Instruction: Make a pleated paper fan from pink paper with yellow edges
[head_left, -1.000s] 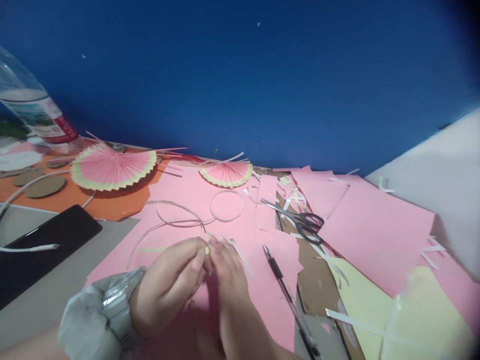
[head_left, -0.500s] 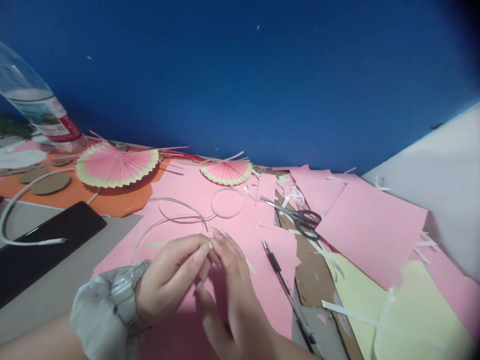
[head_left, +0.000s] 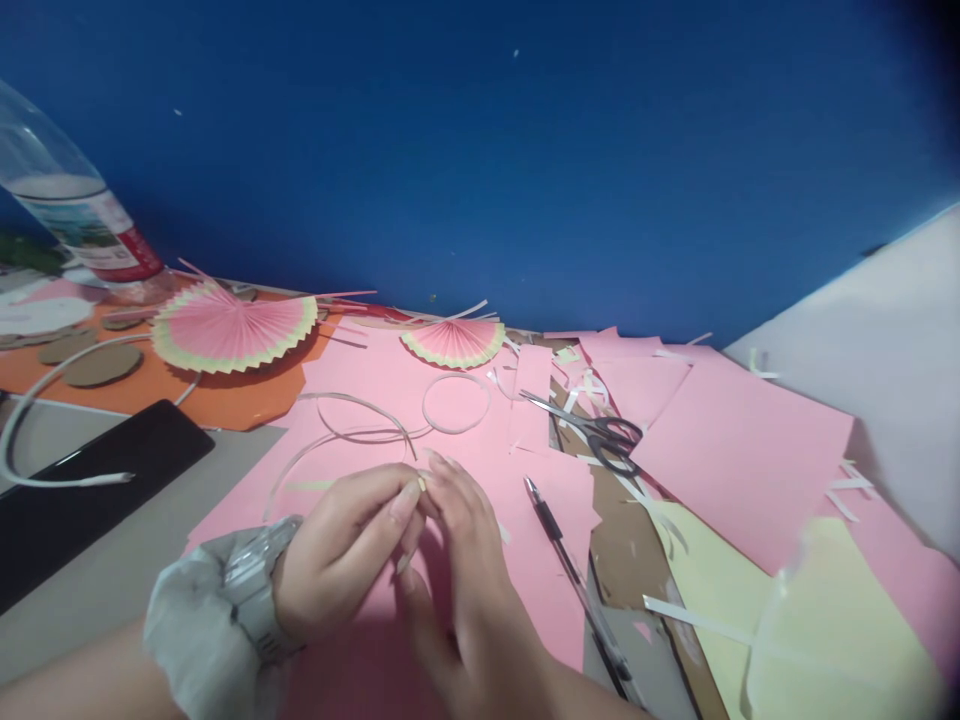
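Note:
My left hand (head_left: 341, 555), with a silver watch on the wrist, pinches one end of a thin pale paper strip (head_left: 330, 440) between thumb and forefinger. My right hand (head_left: 465, 580) meets it fingertip to fingertip and pinches the same strip end. The strip curls away in loops over the pink paper sheet (head_left: 390, 400) under both hands. A black pen (head_left: 574, 580) lies just right of my right hand. Black-handled scissors (head_left: 596, 432) lie further back on the right.
Two pink-and-yellow pleated paper fans (head_left: 232, 330) (head_left: 454, 342) lie by the blue wall. A plastic bottle (head_left: 71, 215) stands far left, a black phone (head_left: 82, 485) with a white cable at left. Pink and yellow sheets (head_left: 750, 450) and scrap strips cover the right side.
Both hands have shifted slightly right and nearer. My right hand has turned so its fingers spread more, still meeting the left fingertips on the strip.

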